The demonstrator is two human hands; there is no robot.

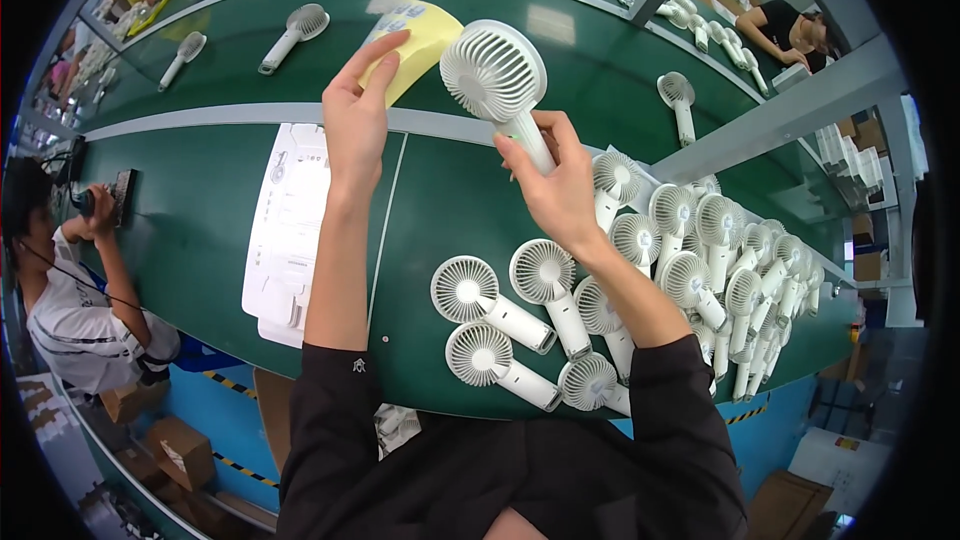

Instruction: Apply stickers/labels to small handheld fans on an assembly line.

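Pinching a yellow sheet [436,45] at its left edge, the left hand [358,110] is clamped on it; the pale printed labels [405,17] on the sheet are too small to read. Just to its right, the right hand [560,185] is wrapped around the handle of a white handheld fan [495,70], raised near the sheet. Below and left of the left hand, flat white packaging [285,240] bears a small line drawing [280,165]. Below the right hand, more white fans [545,273] lie on the green table [190,230].
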